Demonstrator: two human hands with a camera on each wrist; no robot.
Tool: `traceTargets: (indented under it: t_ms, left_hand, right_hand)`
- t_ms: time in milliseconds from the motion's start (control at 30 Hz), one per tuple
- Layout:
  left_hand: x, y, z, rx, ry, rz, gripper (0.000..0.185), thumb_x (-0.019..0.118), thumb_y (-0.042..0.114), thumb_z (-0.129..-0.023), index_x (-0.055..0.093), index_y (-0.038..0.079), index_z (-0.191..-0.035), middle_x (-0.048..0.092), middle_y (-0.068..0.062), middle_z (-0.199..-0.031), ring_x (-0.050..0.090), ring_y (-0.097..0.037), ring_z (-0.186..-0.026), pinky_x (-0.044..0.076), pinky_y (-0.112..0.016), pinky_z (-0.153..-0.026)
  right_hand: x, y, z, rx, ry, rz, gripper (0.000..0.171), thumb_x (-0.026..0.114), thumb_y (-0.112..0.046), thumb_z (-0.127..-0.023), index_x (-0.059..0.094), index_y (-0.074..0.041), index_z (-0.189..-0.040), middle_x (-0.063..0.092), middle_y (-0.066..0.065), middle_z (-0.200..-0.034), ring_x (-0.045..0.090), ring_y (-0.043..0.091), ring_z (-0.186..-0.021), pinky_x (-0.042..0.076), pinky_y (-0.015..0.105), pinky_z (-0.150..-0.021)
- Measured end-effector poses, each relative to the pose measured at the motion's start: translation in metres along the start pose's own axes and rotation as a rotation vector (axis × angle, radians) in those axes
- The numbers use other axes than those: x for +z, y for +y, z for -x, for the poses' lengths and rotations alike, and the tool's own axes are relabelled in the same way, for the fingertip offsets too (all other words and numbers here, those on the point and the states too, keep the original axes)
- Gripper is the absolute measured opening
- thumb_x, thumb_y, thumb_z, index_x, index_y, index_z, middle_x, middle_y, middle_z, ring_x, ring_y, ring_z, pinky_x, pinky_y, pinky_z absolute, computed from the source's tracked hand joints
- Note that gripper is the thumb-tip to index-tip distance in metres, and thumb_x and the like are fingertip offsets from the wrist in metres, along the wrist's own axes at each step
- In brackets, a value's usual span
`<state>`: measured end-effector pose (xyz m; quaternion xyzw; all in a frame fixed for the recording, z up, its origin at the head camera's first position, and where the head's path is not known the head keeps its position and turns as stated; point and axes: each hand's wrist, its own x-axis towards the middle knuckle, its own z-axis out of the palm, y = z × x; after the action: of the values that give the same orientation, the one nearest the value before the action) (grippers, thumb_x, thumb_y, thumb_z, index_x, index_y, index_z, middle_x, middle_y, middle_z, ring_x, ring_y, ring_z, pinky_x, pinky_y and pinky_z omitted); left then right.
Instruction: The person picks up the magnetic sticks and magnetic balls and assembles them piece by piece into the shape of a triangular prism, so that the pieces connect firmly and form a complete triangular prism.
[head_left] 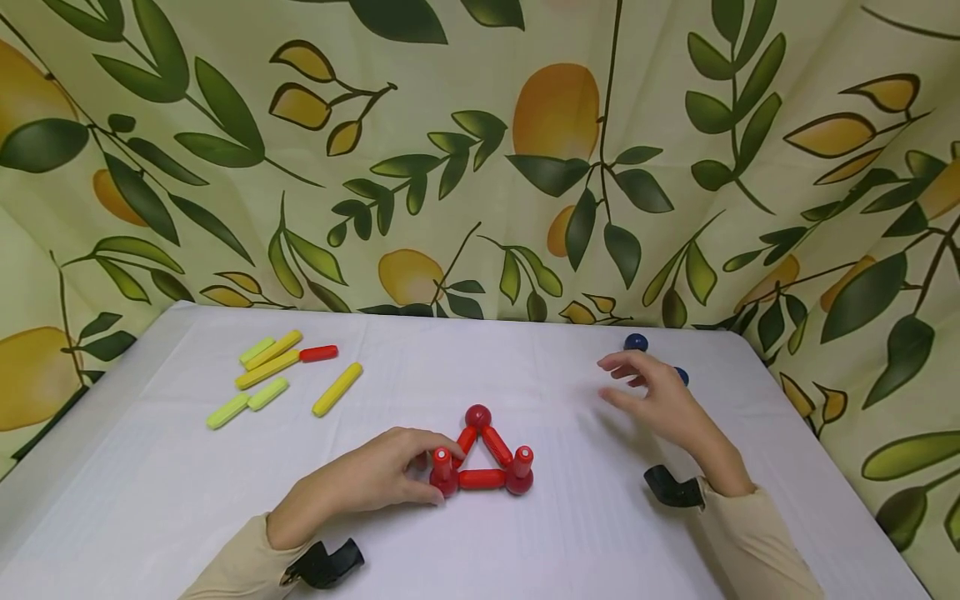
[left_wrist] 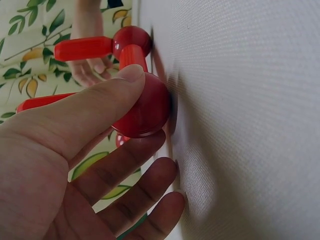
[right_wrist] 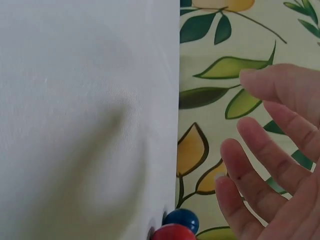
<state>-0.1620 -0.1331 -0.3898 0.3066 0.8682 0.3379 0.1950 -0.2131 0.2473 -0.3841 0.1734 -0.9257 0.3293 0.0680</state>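
A red triangle of rods and balls (head_left: 482, 454) lies flat on the white table (head_left: 570, 533), with short red rods standing upright on its two near corner balls. My left hand (head_left: 426, 477) pinches the near-left corner ball (head_left: 443, 482); in the left wrist view the thumb (left_wrist: 115, 95) lies over that red ball (left_wrist: 155, 102) and the fingers curl beneath it. My right hand (head_left: 622, 382) hovers open, fingers spread, above the table's right side, holding nothing. Just beyond it lie two dark blue balls (head_left: 635, 342), one partly hidden behind the fingers. The right wrist view shows the spread fingers (right_wrist: 260, 165), a blue ball (right_wrist: 181, 219) and a red one (right_wrist: 172, 233).
Several loose rods lie at the back left: yellow ones (head_left: 337, 388), light green ones (head_left: 238, 403) and one red (head_left: 318, 352). A leaf-and-lemon printed curtain (head_left: 480, 150) closes off the back and both sides. The table's right edge (head_left: 817, 450) runs close to my right hand.
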Motion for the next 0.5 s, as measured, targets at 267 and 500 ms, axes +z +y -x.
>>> traceTargets:
  t_ms: [267, 500]
  left_hand:
    - [0.000, 0.000, 0.000, -0.003, -0.002, 0.003, 0.042, 0.081, 0.021, -0.083, 0.067, 0.022, -0.122, 0.058, 0.013, -0.087, 0.053, -0.010, -0.079, 0.044, -0.021, -0.066]
    - [0.000, 0.001, 0.000, -0.015, -0.005, -0.002, 0.043, 0.081, 0.022, -0.083, 0.067, 0.022, -0.123, 0.058, 0.013, -0.088, 0.054, -0.010, -0.080, 0.045, -0.021, -0.067]
  right_hand:
    - [-0.005, 0.017, 0.001, 0.058, 0.075, 0.029, 0.036, 0.076, -0.005, -0.085, 0.063, 0.002, -0.118, 0.066, 0.022, -0.116, 0.062, 0.036, -0.102, 0.054, 0.036, -0.089]
    - [-0.009, 0.022, 0.002, 0.157, 0.096, 0.050, 0.038, 0.074, -0.005, -0.086, 0.062, 0.004, -0.121, 0.061, 0.025, -0.114, 0.058, 0.034, -0.098, 0.052, 0.049, -0.089]
